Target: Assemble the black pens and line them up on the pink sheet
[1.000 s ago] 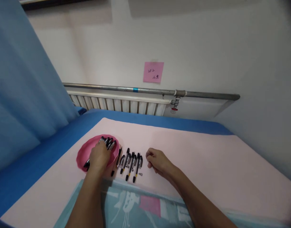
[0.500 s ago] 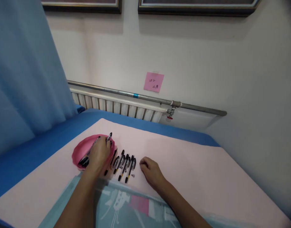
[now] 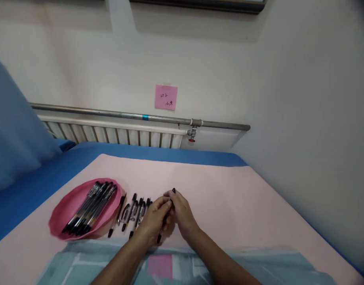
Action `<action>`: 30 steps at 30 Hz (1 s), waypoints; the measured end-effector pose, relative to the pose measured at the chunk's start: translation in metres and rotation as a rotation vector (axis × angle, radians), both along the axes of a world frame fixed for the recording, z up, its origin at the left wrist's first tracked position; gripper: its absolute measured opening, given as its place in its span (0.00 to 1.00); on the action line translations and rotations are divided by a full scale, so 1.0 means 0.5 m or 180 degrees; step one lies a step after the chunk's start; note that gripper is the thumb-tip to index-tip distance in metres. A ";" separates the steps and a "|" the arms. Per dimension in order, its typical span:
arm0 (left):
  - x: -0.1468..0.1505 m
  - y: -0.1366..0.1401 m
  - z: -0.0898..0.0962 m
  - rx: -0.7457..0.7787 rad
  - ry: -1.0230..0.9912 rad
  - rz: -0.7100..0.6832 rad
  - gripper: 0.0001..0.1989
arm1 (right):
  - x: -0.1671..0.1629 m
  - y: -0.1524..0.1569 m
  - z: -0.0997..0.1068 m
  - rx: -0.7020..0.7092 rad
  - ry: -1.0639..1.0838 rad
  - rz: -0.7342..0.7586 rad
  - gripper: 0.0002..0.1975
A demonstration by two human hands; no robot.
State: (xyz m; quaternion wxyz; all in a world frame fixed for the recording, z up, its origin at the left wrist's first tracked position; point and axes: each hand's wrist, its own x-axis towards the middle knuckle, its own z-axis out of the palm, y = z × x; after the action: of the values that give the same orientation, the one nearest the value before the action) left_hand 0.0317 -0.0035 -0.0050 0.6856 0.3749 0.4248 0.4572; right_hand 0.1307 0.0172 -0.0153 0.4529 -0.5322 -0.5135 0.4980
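Since the earlier frame, the left hand (image 3: 156,215) has moved from the pink tray (image 3: 65,206) to meet the right hand (image 3: 182,211). Right of the tray, both grasp a slim, dark-ended pen (image 3: 174,190), mostly hidden by fingers. It should feel light, stiff, slightly slippery; the mid-barrel likely offers the surest pinch.

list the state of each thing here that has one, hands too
left hand, closed on pen
right hand, closed on same pen
held pen, mostly hidden by the hands
pink dish, upright, part-filled
pens in the dish, lying bundled
row of pens, lying down, partly hidden
pink note, taped up
red-handled valve, open or shut unclear
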 end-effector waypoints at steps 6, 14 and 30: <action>0.017 0.004 -0.003 -0.0402 0.0193 0.0063 0.20 | -0.013 0.009 -0.015 0.0125 -0.0201 -0.0312 0.18; 0.033 0.006 -0.015 -0.0618 0.0146 0.0171 0.22 | -0.007 0.025 -0.032 0.0099 -0.0610 -0.0434 0.17; 0.018 -0.002 -0.003 -0.0502 0.0424 -0.0307 0.18 | 0.072 0.071 0.015 -0.0174 0.0982 -0.0511 0.09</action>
State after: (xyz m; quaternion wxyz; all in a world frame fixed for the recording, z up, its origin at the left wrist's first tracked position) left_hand 0.0407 -0.0047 -0.0066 0.7044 0.3693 0.4856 0.3629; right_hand 0.1665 0.0525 -0.0079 0.5500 -0.5008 -0.3800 0.5498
